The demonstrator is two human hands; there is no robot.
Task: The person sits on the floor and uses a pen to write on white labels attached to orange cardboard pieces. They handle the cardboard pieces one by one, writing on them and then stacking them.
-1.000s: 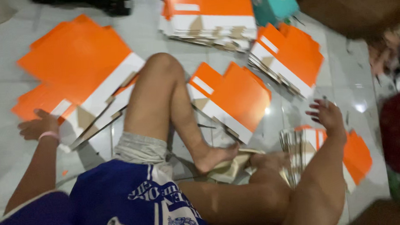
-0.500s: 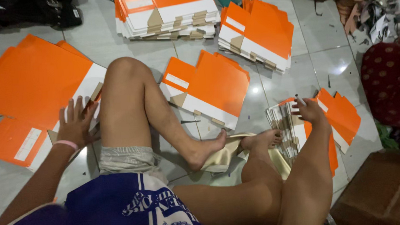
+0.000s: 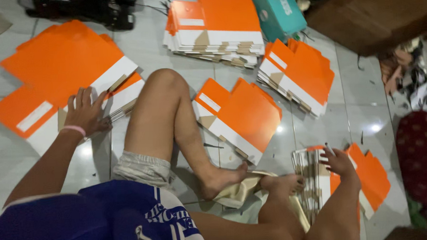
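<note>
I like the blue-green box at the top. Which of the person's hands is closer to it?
Right. The right hand rests on a flat cardboard stack below the teal box, on its side of the floor; the left hand lies far across, on the other orange stack.

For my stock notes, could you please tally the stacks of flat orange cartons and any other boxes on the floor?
Stacks of flat orange-and-white cartons: 5 (under the left hand, top centre, upper right, centre, by the right hand)
Teal box: 1
Total: 6
</note>
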